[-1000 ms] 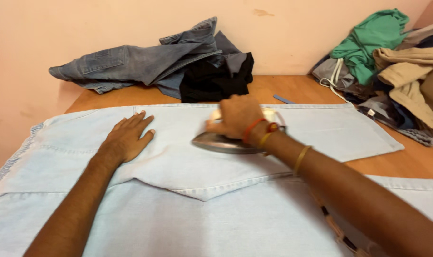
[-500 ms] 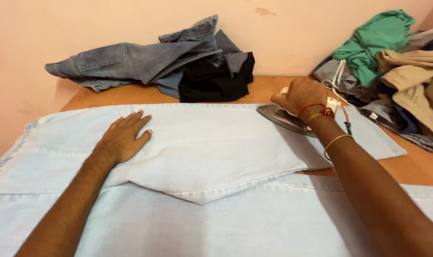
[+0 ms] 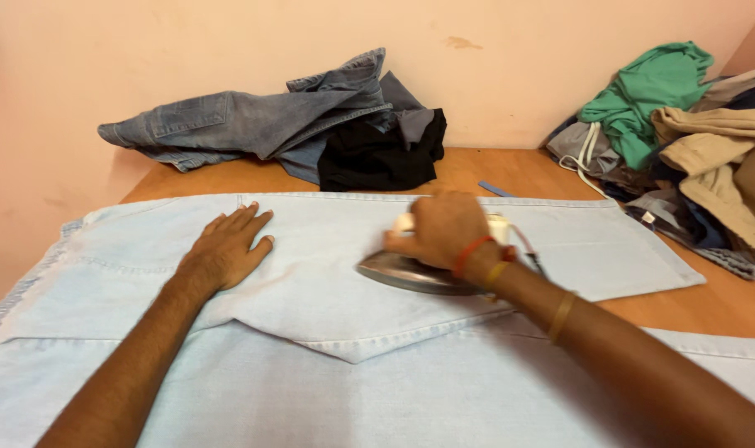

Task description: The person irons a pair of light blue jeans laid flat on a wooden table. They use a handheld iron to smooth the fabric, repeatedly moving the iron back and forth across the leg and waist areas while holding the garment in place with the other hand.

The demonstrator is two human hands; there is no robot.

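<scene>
A pair of pale blue jeans (image 3: 328,249) lies spread flat across the wooden table (image 3: 709,303). My left hand (image 3: 228,246) rests palm down on the denim at the left, fingers apart, pressing it flat. My right hand (image 3: 442,229) grips the handle of a clothes iron (image 3: 411,271), whose metal soleplate sits on the upper trouser leg near the middle. Bangles and threads circle that wrist.
A heap of darker blue jeans (image 3: 245,124) and black cloth (image 3: 377,153) lies against the pink wall at the back. A pile of green, beige and grey clothes (image 3: 693,133) fills the right corner. A small blue strip (image 3: 495,189) lies on the table.
My right hand slid the iron out to the right end of the trouser leg, then back left to the middle. My left hand stayed in place.
</scene>
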